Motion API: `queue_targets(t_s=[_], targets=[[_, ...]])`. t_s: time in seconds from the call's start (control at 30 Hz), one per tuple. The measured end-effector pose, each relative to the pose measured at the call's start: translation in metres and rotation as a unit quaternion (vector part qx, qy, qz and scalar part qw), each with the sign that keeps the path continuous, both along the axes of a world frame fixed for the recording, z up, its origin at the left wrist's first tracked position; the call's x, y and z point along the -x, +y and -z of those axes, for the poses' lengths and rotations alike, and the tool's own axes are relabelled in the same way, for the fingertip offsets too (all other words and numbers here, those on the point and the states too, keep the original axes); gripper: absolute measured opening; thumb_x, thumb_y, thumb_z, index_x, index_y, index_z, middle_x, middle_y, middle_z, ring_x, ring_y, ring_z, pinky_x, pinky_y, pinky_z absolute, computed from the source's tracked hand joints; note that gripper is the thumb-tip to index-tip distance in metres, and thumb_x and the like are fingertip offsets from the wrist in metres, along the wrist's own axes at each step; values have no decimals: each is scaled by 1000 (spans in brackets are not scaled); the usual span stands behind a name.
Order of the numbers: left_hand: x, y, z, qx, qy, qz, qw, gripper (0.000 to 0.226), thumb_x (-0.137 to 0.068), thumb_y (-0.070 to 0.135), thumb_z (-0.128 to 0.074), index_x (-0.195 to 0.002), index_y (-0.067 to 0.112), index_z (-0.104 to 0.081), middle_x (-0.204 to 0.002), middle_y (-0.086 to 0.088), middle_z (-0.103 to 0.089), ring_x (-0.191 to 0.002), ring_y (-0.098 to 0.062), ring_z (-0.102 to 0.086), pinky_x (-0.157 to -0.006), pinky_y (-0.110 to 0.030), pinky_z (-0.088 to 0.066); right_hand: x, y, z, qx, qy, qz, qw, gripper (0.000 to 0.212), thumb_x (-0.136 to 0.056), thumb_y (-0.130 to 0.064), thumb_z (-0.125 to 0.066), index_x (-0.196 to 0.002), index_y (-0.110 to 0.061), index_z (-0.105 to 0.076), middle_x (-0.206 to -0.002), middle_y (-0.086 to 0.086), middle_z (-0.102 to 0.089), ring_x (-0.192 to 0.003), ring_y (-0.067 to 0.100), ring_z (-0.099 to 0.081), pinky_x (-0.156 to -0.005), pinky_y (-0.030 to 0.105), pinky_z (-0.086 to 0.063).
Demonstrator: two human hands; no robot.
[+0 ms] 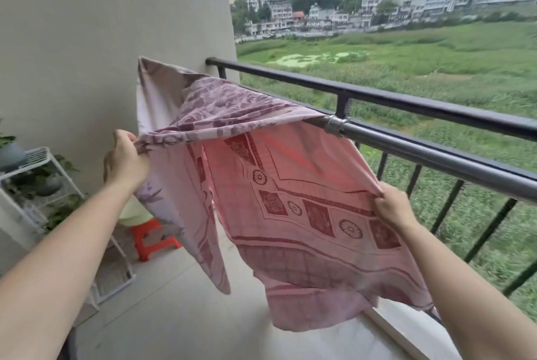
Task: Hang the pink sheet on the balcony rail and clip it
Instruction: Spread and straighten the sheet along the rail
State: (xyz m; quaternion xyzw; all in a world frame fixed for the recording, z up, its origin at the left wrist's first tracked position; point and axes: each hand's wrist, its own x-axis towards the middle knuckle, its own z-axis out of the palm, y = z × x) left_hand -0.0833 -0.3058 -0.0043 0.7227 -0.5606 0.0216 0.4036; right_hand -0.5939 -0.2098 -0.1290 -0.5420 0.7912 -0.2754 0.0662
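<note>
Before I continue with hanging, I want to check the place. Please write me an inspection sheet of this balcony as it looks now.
Surface: balcony floor, pale and bare where visible.
Job's things: pink sheet partly draped over the inner rail, most of it hanging on the balcony side; no clip seen.
Clutter: orange stool near the wall; white rack with potted plants at left.
Hands: left hand grips a bunched edge of the sheet; right hand pinches another edge near the rail.
Cables: nothing seen.
Surroundings: beige wall; outer black railing; green field and hillside buildings beyond.
</note>
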Motion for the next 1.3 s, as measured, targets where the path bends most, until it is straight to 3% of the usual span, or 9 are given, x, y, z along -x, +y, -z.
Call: queue_targets(t_s=[0.17,0.23,0.37,0.53,0.7,0.9,1.07,1.2,1.3], targets=[[-1,12,6,-59,-121,48,990,66,-66,53,-80,-109,20,-42,-97,-19,-68,-86,-42,-64,-69,-41,-48,-26,23,24,-108,-85,-84,987,57,-72,-79,-62,-96,-27,-60,-87,-5,-67,-82,24,-66,-69,33,-47],[-8,13,5,-85,-237,19,968,53,-74,32,-77,-111,22,-41,-95,-19,-67,-82,-43,-64,-69,-43,-52,-27,26,31,-118,-62,-72,988,54,-76,-75,-61,-86,-22,-70,-80,-4,-70,-78,23,-68,-66,31,-49],[-14,10,-9,-7,-240,-16,971,37,-74,-4,-55,-99,18,-40,-93,-21,-57,-80,-48,-61,-68,-46,-47,-21,23,26,-108,29,-11,994,18,-86,-20,-49,-87,-12,-65,-93,16,-65,-89,35,-63,-75,40,-55],[-15,11,-11,1,-191,-11,981,33,-74,-2,-61,-97,14,-43,-98,-21,-52,-89,-47,-58,-73,-48,-47,-22,25,22,22,-131,111,985,20,-88,-7,-44,-102,-18,-53,-105,23,-64,-100,40,-58,-72,37,-36],[-24,5,-10,-22,53,71,996,27,-75,37,-71,-95,22,-62,-97,-13,-69,-92,-35,-63,-78,-40,-48,-45,31,18,-15,-151,128,980,15,-92,-25,-39,-97,-15,-48,-109,25,-64,-99,42,-60,-73,39,-40],[-29,7,0,-29,0,146,989,46,-73,59,-69,-90,17,-73,-82,-22,-64,-91,-40,-65,-61,-34,-40,-73,34,15,-116,-19,132,984,63,-82,-58,-57,-122,-10,-45,-123,19,-56,-112,38,-57,-88,44,-48],[-26,3,-12,25,-66,129,989,57,-75,63,-46,-93,17,-73,-84,-20,-59,-86,-44,-59,-69,-41,-46,-125,23,-12,-231,33,115,966,124,-72,-73,-67,-150,3,-8,-147,18,-38,-128,33,-50,-95,42,-47],[-28,-8,-16,56,-68,129,988,45,-85,59,-52,-92,19,-71,-85,-19,-55,-84,-45,-59,-67,-40,-45,-180,7,-62,-166,130,51,976,98,-80,-80,-48,-140,-4,-37,-130,11,-53,-110,26,-60,-82,38,-52],[-30,-18,-19,73,-68,139,985,31,-88,48,-61,-94,19,-72,-89,-20,-56,-87,-45,-59,-67,-40,-45,-221,-10,-101,-88,21,-125,988,86,-84,-78,-44,-134,-8,-54,-128,8,-63,-103,23,-67,-79,36,-59]])
